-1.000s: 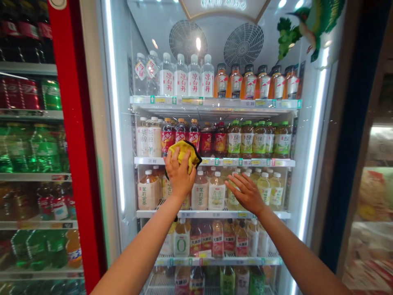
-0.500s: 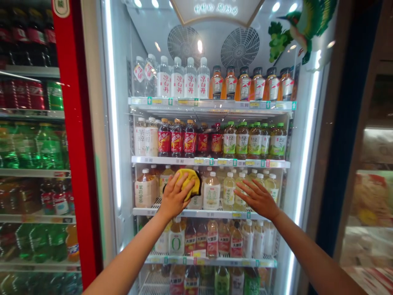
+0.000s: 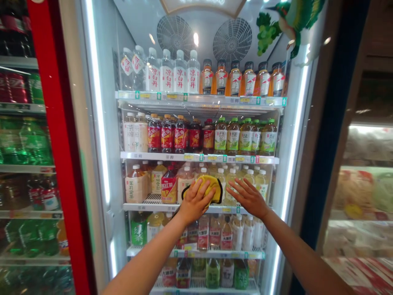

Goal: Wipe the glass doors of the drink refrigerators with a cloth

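My left hand (image 3: 195, 201) presses a yellow cloth (image 3: 209, 185) with a dark edge flat against the glass door (image 3: 196, 61) of a drinks fridge, at the height of the third shelf. My right hand (image 3: 248, 197) lies flat on the same glass just to the right of the cloth, fingers spread, holding nothing. Behind the glass stand rows of bottles: clear water and orange drinks on top, red and green tea bottles (image 3: 215, 135) below, pale tea bottles behind my hands.
A red-framed fridge (image 3: 57, 143) with green and red soda bottles stands to the left. A dark door frame (image 3: 331, 123) borders the right side, with a chilled food case (image 3: 362, 184) beyond it. A bird decoration (image 3: 291, 18) hangs at the upper right.
My left hand has wiped the cloth down and to the right, from the second shelf's edge to the third shelf's height. My right hand stayed flat on the glass.
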Tool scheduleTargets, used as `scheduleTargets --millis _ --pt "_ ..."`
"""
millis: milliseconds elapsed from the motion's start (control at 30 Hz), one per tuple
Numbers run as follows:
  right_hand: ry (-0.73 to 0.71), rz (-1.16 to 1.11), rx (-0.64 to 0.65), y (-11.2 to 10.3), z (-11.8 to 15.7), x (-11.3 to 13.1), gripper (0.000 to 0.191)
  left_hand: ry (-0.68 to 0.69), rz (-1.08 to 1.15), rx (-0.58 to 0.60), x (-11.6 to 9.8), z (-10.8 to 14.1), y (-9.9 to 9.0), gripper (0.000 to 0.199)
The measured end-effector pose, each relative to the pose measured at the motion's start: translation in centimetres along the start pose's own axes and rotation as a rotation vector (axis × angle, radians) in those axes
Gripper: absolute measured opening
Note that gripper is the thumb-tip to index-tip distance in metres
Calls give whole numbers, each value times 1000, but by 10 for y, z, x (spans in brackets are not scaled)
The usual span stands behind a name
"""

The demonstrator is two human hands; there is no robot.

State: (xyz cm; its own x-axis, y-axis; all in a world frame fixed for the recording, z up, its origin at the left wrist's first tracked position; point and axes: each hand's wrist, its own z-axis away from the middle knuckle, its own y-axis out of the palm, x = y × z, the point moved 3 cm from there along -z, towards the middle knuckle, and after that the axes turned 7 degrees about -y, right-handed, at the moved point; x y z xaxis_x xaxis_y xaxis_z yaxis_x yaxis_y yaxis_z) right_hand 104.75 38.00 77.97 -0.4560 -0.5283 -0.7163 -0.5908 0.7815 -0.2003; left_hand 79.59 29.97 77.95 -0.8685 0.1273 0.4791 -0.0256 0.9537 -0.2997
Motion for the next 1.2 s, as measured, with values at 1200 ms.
scheduleTargets --millis 1200 --pt "269 41 116 -52 115 -65 62 -41 88 -40 -101 -147 37 66"
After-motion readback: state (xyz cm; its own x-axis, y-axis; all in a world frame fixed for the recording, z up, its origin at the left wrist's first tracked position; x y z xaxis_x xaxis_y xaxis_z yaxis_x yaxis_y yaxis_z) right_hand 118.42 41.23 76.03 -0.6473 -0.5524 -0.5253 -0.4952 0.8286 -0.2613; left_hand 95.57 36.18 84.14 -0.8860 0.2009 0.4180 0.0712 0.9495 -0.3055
